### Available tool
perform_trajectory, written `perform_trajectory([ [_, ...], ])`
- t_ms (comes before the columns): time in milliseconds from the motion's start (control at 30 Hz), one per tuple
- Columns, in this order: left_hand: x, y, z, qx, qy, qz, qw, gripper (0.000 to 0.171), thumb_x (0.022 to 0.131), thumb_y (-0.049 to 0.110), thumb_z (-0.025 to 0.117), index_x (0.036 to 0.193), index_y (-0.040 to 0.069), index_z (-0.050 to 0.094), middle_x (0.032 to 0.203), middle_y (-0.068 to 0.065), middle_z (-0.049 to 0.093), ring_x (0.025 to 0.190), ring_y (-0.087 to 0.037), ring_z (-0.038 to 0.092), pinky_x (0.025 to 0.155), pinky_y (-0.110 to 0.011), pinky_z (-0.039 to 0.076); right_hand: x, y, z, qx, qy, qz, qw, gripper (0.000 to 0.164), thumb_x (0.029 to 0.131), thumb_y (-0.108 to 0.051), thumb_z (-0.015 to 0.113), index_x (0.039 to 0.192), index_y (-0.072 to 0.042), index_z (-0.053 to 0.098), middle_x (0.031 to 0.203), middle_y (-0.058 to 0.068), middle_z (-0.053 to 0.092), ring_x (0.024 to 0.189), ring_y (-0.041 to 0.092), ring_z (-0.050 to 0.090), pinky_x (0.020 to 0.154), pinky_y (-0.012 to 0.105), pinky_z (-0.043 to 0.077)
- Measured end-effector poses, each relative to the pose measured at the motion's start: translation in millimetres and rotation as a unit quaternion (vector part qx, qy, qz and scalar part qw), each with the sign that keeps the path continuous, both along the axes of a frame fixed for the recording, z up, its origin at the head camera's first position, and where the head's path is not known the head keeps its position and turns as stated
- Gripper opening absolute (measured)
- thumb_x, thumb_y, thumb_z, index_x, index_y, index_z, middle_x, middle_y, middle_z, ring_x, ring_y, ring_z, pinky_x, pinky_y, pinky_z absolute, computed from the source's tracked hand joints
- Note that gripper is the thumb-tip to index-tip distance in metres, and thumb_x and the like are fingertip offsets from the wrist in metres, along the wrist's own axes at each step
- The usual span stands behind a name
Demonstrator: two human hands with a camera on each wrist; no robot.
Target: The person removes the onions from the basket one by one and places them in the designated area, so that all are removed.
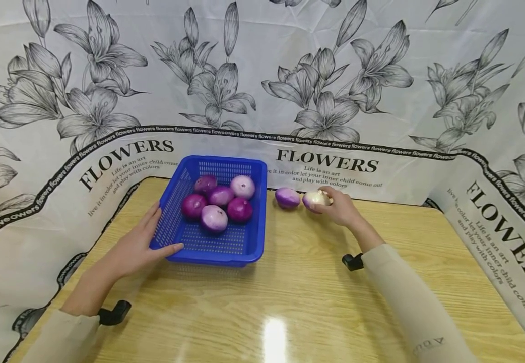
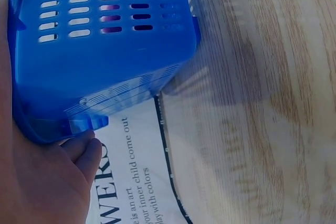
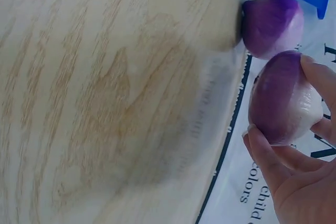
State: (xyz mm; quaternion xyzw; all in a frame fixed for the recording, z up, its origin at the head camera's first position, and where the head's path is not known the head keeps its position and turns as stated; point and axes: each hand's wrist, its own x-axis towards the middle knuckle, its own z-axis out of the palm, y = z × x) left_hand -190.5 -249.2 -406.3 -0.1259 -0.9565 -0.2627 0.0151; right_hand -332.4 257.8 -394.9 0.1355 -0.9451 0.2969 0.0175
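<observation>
A blue plastic basket (image 1: 219, 259) with slotted walls holds several purple onions (image 1: 214, 219), some deep purple and some paler. At its front left corner my left hand (image 1: 137, 247) grips the rim, the thumb over the edge and the fingers along the outer side; in the left wrist view fingertips show below the rim. To the right of the basket, my right hand (image 1: 340, 206) holds a purple and white onion (image 3: 283, 98) between thumb and fingers. Beside it, on the table's back edge, another purple onion (image 1: 287, 198) lies close to the held one.
The basket stands on a light wood-grain table (image 1: 317, 302). A white cloth (image 1: 244, 101) printed with flowers and lettering rises behind the table and along both sides. Black wrist straps or mounts (image 1: 352, 262) show at both wrists.
</observation>
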Motion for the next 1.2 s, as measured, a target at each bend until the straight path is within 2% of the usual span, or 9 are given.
perform_trajectory([
  [267, 0.0, 1, 2.3, -0.002, -0.003, 0.001, 1.0000, 0.115, 0.091, 0.069, 0.062, 0.164, 0.003, 0.000, 0.172, -0.013, -0.005, 0.152, -0.051, 0.014, 0.116, -0.071, 0.022, -18.1, 0, -17.1, -0.013, -0.013, -0.039, 0.999, 0.074, 0.097, -0.027, 0.072, 0.152, 0.006, 0.036, 0.143, 0.038, 0.044, 0.130, 0.053, 0.045, 0.111, 0.064, 0.037],
  [467, -0.4, 0, 0.9, 0.000, -0.004, 0.003, 1.0000, 0.115, 0.091, 0.068, 0.062, 0.164, 0.004, 0.000, 0.172, -0.013, -0.004, 0.152, -0.051, 0.014, 0.116, -0.071, 0.022, -22.8, -1, -25.0, 0.005, -0.020, -0.057, 0.998, 0.077, 0.097, -0.029, 0.071, 0.152, 0.009, 0.033, 0.139, 0.040, 0.041, 0.125, 0.051, 0.046, 0.110, 0.063, 0.038],
  [633, -0.2, 0, -0.4, -0.004, -0.009, 0.005, 0.9999, 0.116, 0.091, 0.070, 0.062, 0.164, 0.006, -0.002, 0.172, -0.011, -0.005, 0.152, -0.050, 0.014, 0.116, -0.071, 0.022, -23.9, -2, -25.3, 0.017, -0.042, -0.058, 0.997, 0.078, 0.098, -0.031, 0.069, 0.153, 0.010, 0.031, 0.138, 0.041, 0.037, 0.123, 0.052, 0.045, 0.110, 0.064, 0.039],
  [867, -1.3, 0, 2.6, -0.006, -0.006, 0.005, 1.0000, 0.116, 0.091, 0.070, 0.062, 0.164, 0.007, -0.002, 0.172, -0.010, -0.006, 0.153, -0.050, 0.013, 0.117, -0.070, 0.022, -21.8, -3, -19.7, 0.007, -0.058, -0.064, 0.996, 0.082, 0.097, -0.032, 0.068, 0.156, 0.005, 0.026, 0.142, 0.041, 0.032, 0.125, 0.053, 0.044, 0.110, 0.066, 0.038],
  [1200, -0.5, -1, 0.5, -0.003, -0.004, 0.001, 1.0000, 0.116, 0.091, 0.070, 0.062, 0.164, 0.006, -0.001, 0.172, -0.011, -0.005, 0.154, -0.048, 0.012, 0.117, -0.070, 0.021, -16.6, -2, -21.1, 0.011, -0.060, -0.060, 0.996, 0.084, 0.097, -0.036, 0.069, 0.156, 0.006, 0.026, 0.143, 0.041, 0.033, 0.127, 0.053, 0.043, 0.111, 0.066, 0.036],
])
